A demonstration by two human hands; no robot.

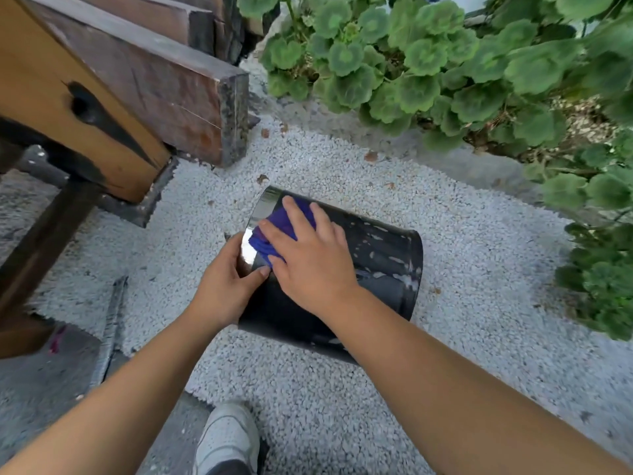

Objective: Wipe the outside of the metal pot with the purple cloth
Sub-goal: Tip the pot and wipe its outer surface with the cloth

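Your right hand (310, 258) lies flat on the cloth (277, 224), fingers spread and nearly straight, pressing the purple wad against the pot (380, 265) near its left end. Your left hand (226, 282) has its grip on that same end: the thumb is curled over the outer wall just below the cloth, while the fingers wrap round the rim. Whether they reach inside cannot be made out.

The pot lies on its side, its dark, shiny wall turned up toward you and pale streaks showing toward its right end. It appears to be held over the gravel (342, 406), though from this angle you cannot tell whether its underside touches the stones. The cloth covers only a small patch of the wall, bunched under your fingertips at the bright left edge.

Both your forearms come in from the bottom of the view, the right one crossing over the pot's near side. Your white shoe (227, 437) stands on the ground below, between the arms.

White gravel spreads under and around the pot. To the left, heavy wooden beams (144, 80) slant across the upper corner. Along the right and top, green round-leaved plants (428, 60) border the gravel, well apart from the pot.
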